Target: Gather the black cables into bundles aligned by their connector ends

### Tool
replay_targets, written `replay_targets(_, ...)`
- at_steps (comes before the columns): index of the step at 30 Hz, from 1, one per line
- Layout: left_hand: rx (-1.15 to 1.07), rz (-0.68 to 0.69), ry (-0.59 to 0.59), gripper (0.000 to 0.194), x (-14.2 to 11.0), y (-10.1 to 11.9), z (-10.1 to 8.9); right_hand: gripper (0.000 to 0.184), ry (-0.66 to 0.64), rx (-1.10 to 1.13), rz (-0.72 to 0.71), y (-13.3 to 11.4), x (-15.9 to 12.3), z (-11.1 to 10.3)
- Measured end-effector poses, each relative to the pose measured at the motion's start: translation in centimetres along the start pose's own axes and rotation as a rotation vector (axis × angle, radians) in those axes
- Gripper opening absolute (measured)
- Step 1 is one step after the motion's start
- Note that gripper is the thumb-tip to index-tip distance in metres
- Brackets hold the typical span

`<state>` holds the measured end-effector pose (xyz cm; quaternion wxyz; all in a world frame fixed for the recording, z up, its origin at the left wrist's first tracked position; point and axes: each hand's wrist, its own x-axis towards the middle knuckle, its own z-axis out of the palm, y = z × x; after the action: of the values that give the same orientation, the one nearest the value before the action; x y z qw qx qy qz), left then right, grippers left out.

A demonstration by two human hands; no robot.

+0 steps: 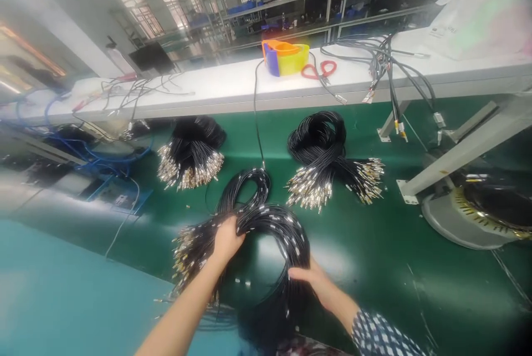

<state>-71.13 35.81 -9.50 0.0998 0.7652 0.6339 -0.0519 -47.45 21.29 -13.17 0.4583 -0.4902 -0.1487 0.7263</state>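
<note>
A thick bundle of black cables (274, 220) arches over the green bench, its metal connector ends fanned out at the left. My left hand (228, 240) wraps round the bundle near those ends. On the other side of the arch, my right hand (311, 278) grips the same bundle, thumb on top and fingers hidden behind the cables. The lower part of the bundle hangs toward me, dark and partly blurred. Just beyond lies a smaller coil of black cable (245, 184), touching or very near the bundle; I cannot tell which.
Two more cable bundles lie behind, one left (191, 151) and one right (322, 151). A white shelf (208, 90) crosses above, bearing red-handled scissors (319, 70), a coloured container (285, 57) and loose cables (382, 59). A metal bowl-like machine (469, 217) stands right.
</note>
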Motion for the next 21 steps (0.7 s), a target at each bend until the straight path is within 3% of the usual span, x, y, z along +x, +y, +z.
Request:
replay_targets(3, -0.024, 0.035, -0.008, 0.036, -2.7, 0.8, 0.2, 0.068, -0.017, -0.027, -0.025, 1.8, -2.8, -1.3)
replay_targets(7, -0.001, 0.115, -0.07, 0.042, -4.5, 2.5, 1.5, 0.054, -0.034, 0.012, 0.073, 4.3, -4.7, -3.1)
replay_targets(10, 0.089, 0.164, -0.11, 0.066, -3.1, 2.9, 1.7, 0.043, -0.034, 0.051, 0.133, 4.6, -4.6, -3.3)
replay_targets(13, 0.132, 0.206, -0.249, 0.097, -0.5, 2.7, 1.0, 0.034, -0.059, 0.07, 0.182, 3.8, -4.1, -3.1)
replay_targets(15, 0.131, 0.227, -0.343, 0.106, 1.0, 2.9, 0.6, 0.033, -0.096, 0.088, 0.218, 3.1, -3.8, -3.0)
replay_targets(17, 0.129, 0.243, -0.376, 0.101, 1.7, 3.4, 0.7, 0.035, -0.15, 0.104, 0.267, 2.8, -3.7, -2.9)
replay_targets(21, 0.063, 0.263, -0.388, 0.056, 1.0, 4.4, 0.8, 0.032, -0.173, 0.1, 0.268, 2.7, -4.4, -1.9)
